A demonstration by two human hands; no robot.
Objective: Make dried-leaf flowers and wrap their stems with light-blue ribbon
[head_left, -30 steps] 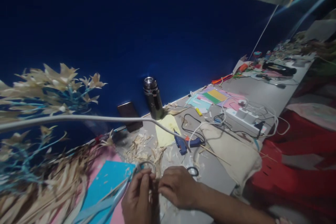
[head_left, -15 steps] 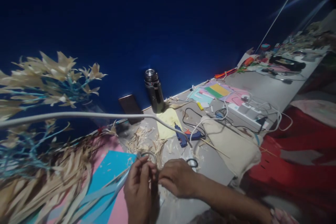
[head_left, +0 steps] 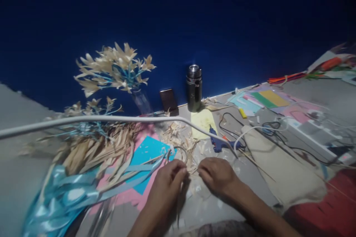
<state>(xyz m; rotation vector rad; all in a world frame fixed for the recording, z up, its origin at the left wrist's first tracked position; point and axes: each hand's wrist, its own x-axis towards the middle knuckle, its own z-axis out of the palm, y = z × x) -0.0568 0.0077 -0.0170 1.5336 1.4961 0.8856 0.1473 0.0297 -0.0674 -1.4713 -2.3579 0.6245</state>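
My left hand (head_left: pixel 169 180) is closed, fingertips pinched together, with a thin dark strip (head_left: pixel 178 207) hanging below them. My right hand (head_left: pixel 217 174) is a short way to the right, its fingers curled inward; what they hold, if anything, is hidden. Just beyond the left hand lies a grey loop (head_left: pixel 182 150), beside blue ribbon (head_left: pixel 139 175) that trails left over a bright blue sheet (head_left: pixel 147 149). Pale dry husk scraps (head_left: pixel 182 137) are scattered ahead of both hands. A blue glue gun (head_left: pixel 221 143) rests beyond my right hand.
A thick white cable (head_left: pixel 116 119) crosses in front. Behind it stand husk flowers (head_left: pixel 116 68), a phone (head_left: pixel 168 100) and a dark flask (head_left: pixel 194 90). Dry husks (head_left: pixel 97 146) and a blue ribbon pile (head_left: pixel 63 196) lie left. A beige cloth (head_left: pixel 280 166) and power strip (head_left: pixel 308 137) are right.
The view has swung left, so the table things sit farther right and the ribbon pile shows. My hands have moved slightly apart. A dark loop beside my right hand is no longer seen.
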